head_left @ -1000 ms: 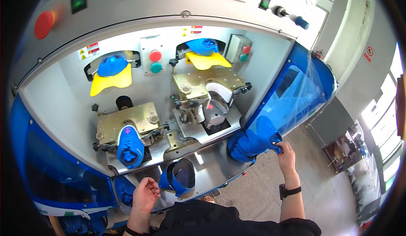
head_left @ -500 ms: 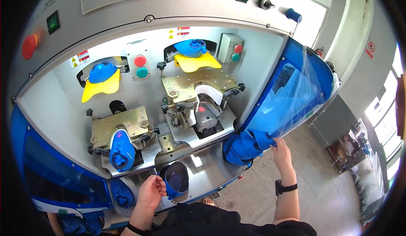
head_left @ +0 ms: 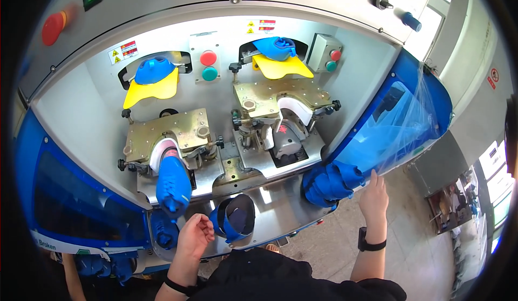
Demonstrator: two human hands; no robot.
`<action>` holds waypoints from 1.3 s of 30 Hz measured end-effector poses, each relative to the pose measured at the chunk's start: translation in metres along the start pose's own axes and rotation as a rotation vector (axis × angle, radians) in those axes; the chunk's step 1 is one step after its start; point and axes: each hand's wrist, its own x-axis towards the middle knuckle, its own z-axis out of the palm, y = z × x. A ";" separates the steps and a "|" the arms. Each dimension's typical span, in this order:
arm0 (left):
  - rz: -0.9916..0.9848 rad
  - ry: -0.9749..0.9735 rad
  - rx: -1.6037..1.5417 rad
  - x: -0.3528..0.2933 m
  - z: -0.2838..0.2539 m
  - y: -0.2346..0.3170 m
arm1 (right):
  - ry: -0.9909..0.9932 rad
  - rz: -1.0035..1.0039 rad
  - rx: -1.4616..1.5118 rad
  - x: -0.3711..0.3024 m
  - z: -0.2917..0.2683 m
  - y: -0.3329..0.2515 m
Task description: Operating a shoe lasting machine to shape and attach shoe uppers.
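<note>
My left hand (head_left: 196, 236) hovers at the machine's front ledge with its fingers curled together, and nothing shows in them. Just right of its fingertips a blue shoe upper (head_left: 232, 235) stands on the ledge, its dark lining curved into a ring. Out to the right, my right hand (head_left: 374, 195) has its fingers extended and empty. It is close beside a bundle of nested blue shoe uppers (head_left: 330, 184); contact is unclear. A blue shoe upper (head_left: 174, 185) sits in the left station, one end inside a white U-shaped pad (head_left: 162, 151).
In the right station a grey form (head_left: 287, 141) sits under a metal plate (head_left: 270, 97). Blue uppers with yellow flaps (head_left: 281, 66) hang on the back wall beside red and green buttons (head_left: 209, 73). Another blue upper (head_left: 164, 231) lies at the ledge's left end.
The view has shifted, so the machine appears further right. The left station's upper has tipped, its marked end now within the white pad. My right hand has opened away from the bundle.
</note>
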 end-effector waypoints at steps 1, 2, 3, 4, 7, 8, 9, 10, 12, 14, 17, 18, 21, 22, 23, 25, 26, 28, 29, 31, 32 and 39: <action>0.011 0.027 -0.005 -0.002 -0.004 0.002 | 0.201 -0.085 -0.066 -0.001 -0.004 -0.010; -0.002 0.042 -0.036 -0.005 -0.009 0.004 | 0.192 -0.098 -0.050 -0.002 -0.014 -0.028; -0.012 0.060 -0.069 -0.004 -0.013 0.006 | 0.207 -0.203 0.105 0.001 -0.026 -0.051; -0.010 0.083 -0.088 -0.003 -0.016 0.006 | 0.218 -0.307 0.260 -0.002 -0.030 -0.074; 0.014 0.181 -0.086 0.007 -0.028 0.003 | -0.095 -0.677 0.731 -0.039 0.005 -0.132; 0.035 0.214 -0.049 0.014 -0.040 0.000 | -0.204 -0.785 0.727 -0.054 0.012 -0.156; 0.048 0.264 -0.023 0.019 -0.048 -0.003 | -0.265 -0.838 0.757 -0.070 0.031 -0.174; 0.051 0.308 -0.004 0.023 -0.056 -0.004 | -0.338 -0.854 0.815 -0.083 0.038 -0.195; 0.056 0.400 0.012 0.024 -0.072 -0.004 | -0.420 -0.891 0.883 -0.101 0.057 -0.232; 0.106 0.433 0.038 0.019 -0.088 -0.003 | -0.431 -0.941 0.907 -0.112 0.069 -0.265; 0.177 0.464 0.077 0.008 -0.105 -0.002 | -0.567 -1.014 0.926 -0.123 0.076 -0.313; 0.215 0.465 0.067 0.005 -0.109 -0.002 | -0.612 -1.061 0.906 -0.126 0.078 -0.329; 0.302 0.495 0.027 -0.007 -0.111 0.003 | -0.773 -1.152 0.793 -0.141 0.097 -0.371; 0.344 0.506 0.014 -0.012 -0.110 0.006 | -0.880 -1.180 0.700 -0.146 0.104 -0.384; 0.387 0.521 0.001 -0.018 -0.112 0.009 | -0.883 -1.194 0.697 -0.152 0.111 -0.396; 0.424 0.517 -0.032 -0.028 -0.115 0.015 | -0.945 -1.188 0.632 -0.161 0.124 -0.416; 0.423 0.523 0.003 -0.033 -0.120 0.017 | -0.935 -1.190 0.648 -0.165 0.126 -0.425; 0.434 0.540 0.055 -0.043 -0.124 0.020 | -0.940 -1.230 0.641 -0.167 0.130 -0.433; 0.436 0.540 0.053 -0.047 -0.127 0.021 | -0.947 -1.263 0.640 -0.168 0.130 -0.436; 0.447 0.565 0.107 -0.052 -0.133 0.022 | -0.946 -1.310 0.608 -0.171 0.133 -0.435; 0.466 0.554 0.111 -0.053 -0.134 0.021 | -0.953 -1.298 0.688 -0.173 0.135 -0.431; 0.397 0.560 0.245 -0.010 -0.160 0.005 | -0.996 -1.123 0.737 -0.199 0.149 -0.420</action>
